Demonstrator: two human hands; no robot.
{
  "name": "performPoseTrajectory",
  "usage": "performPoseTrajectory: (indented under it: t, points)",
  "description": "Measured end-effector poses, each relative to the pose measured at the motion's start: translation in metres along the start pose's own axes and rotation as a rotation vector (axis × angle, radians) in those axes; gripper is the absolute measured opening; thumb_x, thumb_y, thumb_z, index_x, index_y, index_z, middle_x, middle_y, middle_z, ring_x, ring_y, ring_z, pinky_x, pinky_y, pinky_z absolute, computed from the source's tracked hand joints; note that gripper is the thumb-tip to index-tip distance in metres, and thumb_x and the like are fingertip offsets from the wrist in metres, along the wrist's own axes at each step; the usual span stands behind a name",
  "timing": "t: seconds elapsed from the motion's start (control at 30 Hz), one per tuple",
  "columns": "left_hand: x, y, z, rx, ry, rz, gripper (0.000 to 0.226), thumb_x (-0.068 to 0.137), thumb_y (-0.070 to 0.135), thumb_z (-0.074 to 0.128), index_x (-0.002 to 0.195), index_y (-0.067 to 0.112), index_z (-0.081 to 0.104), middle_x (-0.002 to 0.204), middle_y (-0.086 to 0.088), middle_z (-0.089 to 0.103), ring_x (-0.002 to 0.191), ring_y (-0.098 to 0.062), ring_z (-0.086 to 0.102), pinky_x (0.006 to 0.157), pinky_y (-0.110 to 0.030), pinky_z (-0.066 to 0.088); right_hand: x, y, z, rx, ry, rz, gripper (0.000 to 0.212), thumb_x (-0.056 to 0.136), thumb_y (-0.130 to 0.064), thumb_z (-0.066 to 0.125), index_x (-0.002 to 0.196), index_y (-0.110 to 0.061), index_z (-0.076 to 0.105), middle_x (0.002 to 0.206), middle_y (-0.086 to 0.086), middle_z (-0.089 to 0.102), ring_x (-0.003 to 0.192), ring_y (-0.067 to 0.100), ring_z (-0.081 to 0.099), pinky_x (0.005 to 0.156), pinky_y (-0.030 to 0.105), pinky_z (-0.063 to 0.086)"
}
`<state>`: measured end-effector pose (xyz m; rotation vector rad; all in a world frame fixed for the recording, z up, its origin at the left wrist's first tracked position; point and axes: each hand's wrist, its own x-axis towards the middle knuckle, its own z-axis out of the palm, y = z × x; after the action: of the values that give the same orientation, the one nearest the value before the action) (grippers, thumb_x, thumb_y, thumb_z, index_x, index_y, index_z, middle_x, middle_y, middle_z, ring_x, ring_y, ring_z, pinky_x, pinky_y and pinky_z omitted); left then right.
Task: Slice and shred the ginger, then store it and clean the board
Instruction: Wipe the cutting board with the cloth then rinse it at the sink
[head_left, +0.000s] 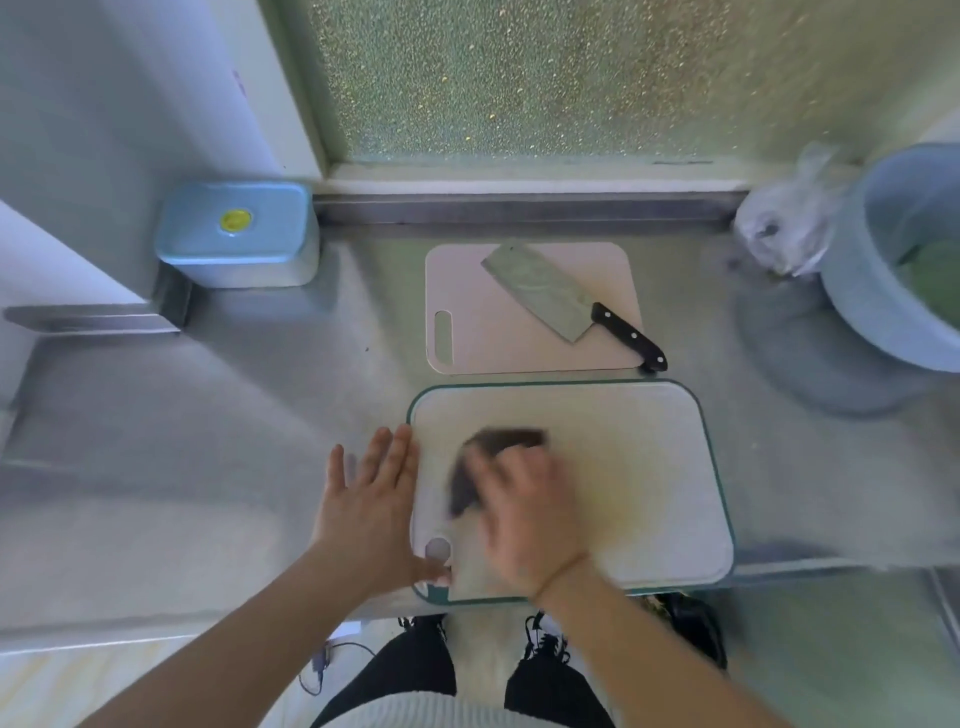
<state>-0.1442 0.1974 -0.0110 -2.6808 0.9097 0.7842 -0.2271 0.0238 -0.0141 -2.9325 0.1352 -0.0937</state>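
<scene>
While the right hand (524, 514) is motion-blurred, it presses a dark cloth or sponge (483, 457) flat against the white cutting board (649, 467) at lower centre of the frame; fingers look spread over the cloth, though blur hides whether any curl round it, so the grip cannot be told. Left hand (371, 499) lies open, fingers straight and slightly apart, against the board's left edge, palm down on the steel counter (234, 415). Board has a teal rim and a round hanging hole near its lower left corner. A faint yellowish stain shows on its surface right of the cloth.

Just above it, a smaller pink board (467, 312) lies flat, with a cleaver (545, 299) resting on it, blade toward upper left, black handle overhanging the lower right corner.

Upper left: blue-lidded container (236, 234) with a yellow-green valve, closed, standing against the wall. No loose ginger is visible.

Right edge: pale blue basin (857, 291) with something green inside; a crumpled clear plastic bag (789, 223) beside it.

Bottom: dark trousers and shoes below the counter edge.
</scene>
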Motion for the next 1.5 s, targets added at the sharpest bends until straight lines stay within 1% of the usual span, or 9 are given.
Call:
performPoseTrajectory:
  t: [0.17,0.4,0.63,0.77,0.9,1.07,1.2,1.37,1.5]
  points:
    - [-0.002,0.006,-0.002,0.033,0.005,-0.044,0.122,0.079,0.079,0.048,0.154,0.018,-0.026,0.162,0.000,-0.031,0.151,-0.022,-0.023,0.121,-0.059,-0.006,-0.021,-0.045,0.028,0.072,-0.115,-0.029,0.051,0.080,-0.040,0.048,0.130,-0.029,0.054,0.095,-0.001,0.052,0.085,0.023,0.048,0.080,0.039,0.042]
    - [-0.002,0.009,-0.011,0.044,-0.088,-0.085,0.139,0.066,0.094,0.048,0.153,0.016,-0.028,0.161,0.001,-0.034,0.150,-0.017,-0.026,0.121,-0.058,-0.007,-0.066,0.064,0.009,-0.072,-0.071,0.007,0.051,0.076,-0.038,0.057,0.127,-0.033,0.056,0.087,-0.002,0.048,0.075,0.021,0.046,0.069,0.039,0.042]
    - [0.001,0.018,-0.019,0.116,-0.143,-0.122,0.140,0.068,0.091,0.052,0.154,0.011,-0.025,0.162,-0.002,-0.030,0.151,-0.018,-0.023,0.122,-0.057,-0.006,-0.089,0.194,-0.042,-0.271,0.061,0.592,0.057,0.082,-0.040,0.030,0.121,-0.015,0.064,0.095,0.013,0.062,0.089,0.031,0.047,0.076,0.040,0.037]
    - [0.007,0.035,-0.031,0.244,-0.193,-0.155,0.131,0.077,0.080,0.054,0.155,0.002,-0.016,0.165,-0.012,-0.018,0.154,-0.026,-0.014,0.121,-0.061,0.001,-0.056,0.092,-0.034,-0.059,0.216,0.135,0.047,0.080,-0.037,0.048,0.120,-0.018,0.063,0.083,0.006,0.057,0.079,0.029,0.051,0.070,0.040,0.039]
    - [0.012,0.050,-0.036,0.373,-0.188,-0.183,0.115,0.084,0.062,0.060,0.155,-0.003,-0.003,0.166,-0.019,-0.003,0.154,-0.031,-0.003,0.120,-0.062,0.008,-0.042,-0.012,0.009,0.031,0.051,-0.104,0.046,0.080,-0.041,0.047,0.122,-0.027,0.059,0.088,-0.003,0.056,0.083,0.022,0.046,0.074,0.036,0.042]
    - [0.014,0.055,-0.036,0.419,-0.260,-0.223,0.144,0.066,0.081,0.068,0.154,-0.007,-0.005,0.165,-0.021,-0.005,0.154,-0.034,-0.001,0.118,-0.062,0.012,-0.060,0.009,0.024,0.094,-0.091,-0.050,0.048,0.077,-0.038,0.066,0.123,-0.031,0.058,0.091,-0.003,0.052,0.082,0.020,0.046,0.071,0.035,0.044]
    - [0.012,0.052,-0.033,0.327,-0.258,-0.230,0.134,0.076,0.075,0.063,0.153,-0.005,-0.012,0.165,-0.020,-0.015,0.154,-0.032,-0.009,0.120,-0.061,0.011,-0.096,0.095,0.009,-0.004,-0.033,0.009,0.049,0.072,-0.038,0.070,0.119,-0.030,0.060,0.089,-0.002,0.051,0.079,0.020,0.046,0.070,0.035,0.043]
    - [0.008,0.048,-0.030,0.222,-0.257,-0.221,0.127,0.083,0.066,0.061,0.153,-0.002,-0.019,0.163,-0.018,-0.024,0.153,-0.031,-0.017,0.121,-0.059,0.006,-0.095,0.187,-0.030,-0.179,0.073,0.613,0.042,0.080,-0.031,0.057,0.118,-0.019,0.067,0.095,0.008,0.060,0.089,0.031,0.048,0.075,0.040,0.038]
    - [0.009,0.050,-0.035,0.201,-0.253,-0.216,0.128,0.081,0.063,0.067,0.154,-0.003,-0.016,0.164,-0.019,-0.020,0.153,-0.032,-0.012,0.122,-0.058,0.005,-0.019,0.135,-0.028,-0.051,0.211,0.307,0.046,0.080,-0.032,0.042,0.118,-0.020,0.066,0.088,0.006,0.058,0.085,0.030,0.050,0.072,0.038,0.040]
